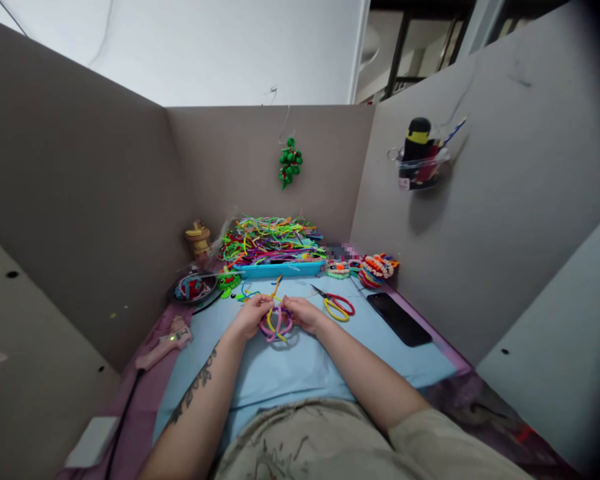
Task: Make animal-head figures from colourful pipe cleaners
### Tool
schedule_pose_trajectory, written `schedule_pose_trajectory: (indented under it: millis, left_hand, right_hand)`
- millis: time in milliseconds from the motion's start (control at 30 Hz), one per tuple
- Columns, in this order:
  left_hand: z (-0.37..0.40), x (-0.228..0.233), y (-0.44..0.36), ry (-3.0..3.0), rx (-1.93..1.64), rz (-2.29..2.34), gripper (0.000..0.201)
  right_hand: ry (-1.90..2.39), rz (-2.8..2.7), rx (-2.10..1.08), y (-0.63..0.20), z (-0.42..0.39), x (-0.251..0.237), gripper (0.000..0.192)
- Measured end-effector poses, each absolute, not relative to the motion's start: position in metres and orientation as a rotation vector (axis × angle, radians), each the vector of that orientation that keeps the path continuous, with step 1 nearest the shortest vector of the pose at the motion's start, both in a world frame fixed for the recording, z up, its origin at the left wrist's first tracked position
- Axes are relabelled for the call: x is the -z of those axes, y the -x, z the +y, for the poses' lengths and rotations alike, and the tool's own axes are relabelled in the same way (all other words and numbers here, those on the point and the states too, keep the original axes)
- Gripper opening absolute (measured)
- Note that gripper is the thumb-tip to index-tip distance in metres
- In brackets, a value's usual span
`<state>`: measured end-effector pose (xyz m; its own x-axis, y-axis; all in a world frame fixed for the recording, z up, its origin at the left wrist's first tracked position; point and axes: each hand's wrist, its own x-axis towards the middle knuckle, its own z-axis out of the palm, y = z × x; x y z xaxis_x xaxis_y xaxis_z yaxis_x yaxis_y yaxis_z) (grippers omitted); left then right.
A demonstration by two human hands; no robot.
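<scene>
My left hand (pixel 253 315) and my right hand (pixel 301 312) meet over the light blue mat (pixel 290 367), both pinching a small bundle of bent pipe cleaners (pixel 276 325) in pink, yellow and purple loops. An orange and yellow stem (pixel 276 287) rises from the bundle between my fingers. Just right of my right hand lie scissors (pixel 337 305) with red and yellow handles.
A blue tray (pixel 280 269) heaped with colourful pipe cleaners sits at the back. A black phone (pixel 399 319) lies at right, a pink glue gun (pixel 165 343) at left, a dark bowl (pixel 194 289) behind it. Grey partition walls surround the desk; a green ornament (pixel 290 161) hangs there.
</scene>
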<state>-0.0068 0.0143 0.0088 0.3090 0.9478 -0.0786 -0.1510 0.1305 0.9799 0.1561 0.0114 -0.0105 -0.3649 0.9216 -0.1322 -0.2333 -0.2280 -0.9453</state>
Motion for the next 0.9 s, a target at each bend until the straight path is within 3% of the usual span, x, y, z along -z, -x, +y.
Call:
schedule_pose_trajectory:
  millis: [333, 600, 900]
  left_hand:
    - [0.016, -0.007, 0.007, -1.276, -0.996, 0.934, 0.031]
    - [0.014, -0.009, 0.009, -1.342, -0.872, 0.951, 0.028]
    - [0.009, -0.008, 0.002, -1.365, -0.833, 0.988, 0.026]
  right_hand:
    - [0.815, -1.225, -1.594, -0.154, 0.014, 0.013, 0.025]
    - [0.794, -1.224, -1.518, -0.153, 0.016, 0.015, 0.023]
    - [0.822, -1.201, -1.644, -0.151, 0.014, 0.019, 0.024]
